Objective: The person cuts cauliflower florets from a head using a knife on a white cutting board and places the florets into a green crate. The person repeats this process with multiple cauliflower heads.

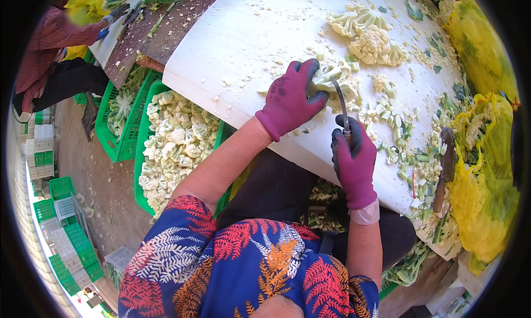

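Observation:
On the white board point(232, 56), my left hand point(292, 98), in a maroon glove with dark coated fingers, grips a piece of cauliflower point(338, 79) with its pale stems turned up. My right hand point(356, 160), gloved the same way, is closed around the handle of a curved knife point(341, 98). The blade rises from my fist and its tip reaches the stems of the cauliflower. Beyond my hands rest larger cauliflower pieces point(369, 44). Cut stem pieces point(392, 110) are scattered right of the blade.
A green crate point(143, 193) full of cauliflower florets point(178, 139) stands at my left, beside another green crate point(112, 141) of leafy trimmings. Yellow mesh bags point(481, 197) line the right edge, near a broad-bladed knife point(446, 156). A co-worker point(49, 48) works at the upper left.

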Available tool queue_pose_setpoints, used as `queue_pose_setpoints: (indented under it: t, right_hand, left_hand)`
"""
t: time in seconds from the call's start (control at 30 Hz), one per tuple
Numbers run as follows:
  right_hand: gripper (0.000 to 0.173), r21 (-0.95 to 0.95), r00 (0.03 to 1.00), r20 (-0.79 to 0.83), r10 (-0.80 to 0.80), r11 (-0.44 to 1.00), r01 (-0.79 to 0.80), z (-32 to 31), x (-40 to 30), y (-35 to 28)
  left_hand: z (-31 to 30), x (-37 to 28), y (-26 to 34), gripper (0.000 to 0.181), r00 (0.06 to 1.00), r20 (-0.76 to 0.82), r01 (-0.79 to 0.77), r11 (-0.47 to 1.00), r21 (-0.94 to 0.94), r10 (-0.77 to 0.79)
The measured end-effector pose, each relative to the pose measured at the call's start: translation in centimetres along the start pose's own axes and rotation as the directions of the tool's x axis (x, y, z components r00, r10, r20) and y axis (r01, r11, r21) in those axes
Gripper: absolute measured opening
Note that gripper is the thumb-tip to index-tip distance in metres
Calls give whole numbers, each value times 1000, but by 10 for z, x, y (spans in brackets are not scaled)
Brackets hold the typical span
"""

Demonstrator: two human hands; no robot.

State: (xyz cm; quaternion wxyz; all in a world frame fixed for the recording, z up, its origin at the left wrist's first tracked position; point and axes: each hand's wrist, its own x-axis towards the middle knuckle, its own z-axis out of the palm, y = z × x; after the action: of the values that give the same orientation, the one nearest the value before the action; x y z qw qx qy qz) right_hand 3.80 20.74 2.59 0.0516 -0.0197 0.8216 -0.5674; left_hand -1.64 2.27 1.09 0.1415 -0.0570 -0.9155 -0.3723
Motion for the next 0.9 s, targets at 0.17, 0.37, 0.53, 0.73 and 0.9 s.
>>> queue_pose_setpoints:
  t: [0.17, 0.37, 0.53, 0.73, 0.9]
  right_hand:
    - [26, -40, 997, 62, 51, 998, -49, -11, 2, -6]
    - [20, -48, 994, 94, 49, 998, -44, -4, 8, 4]
    - [20, -217, 995, 93, -28, 975, 48, 6, 20, 12]
    - [22, -304, 992, 56, -110, 945, 121, 4, 14, 20]
    - [22, -656, 980, 68, -186, 732, 184, 1, 10, 26]
  left_hand:
    - [-2, 0, -1, 56, 1000, 18, -16, 999, -49, 17]
    - [0, -1, -2, 55, 999, 35, -19, 999, -43, 20]
    - [-1, -5, -3, 54, 994, 31, -108, 994, 5, 107]
    - [4, -11, -1, 55, 992, -3, -128, 991, -23, 128]
    - [13, -21, -4, 55, 991, 103, -100, 987, 126, 88]
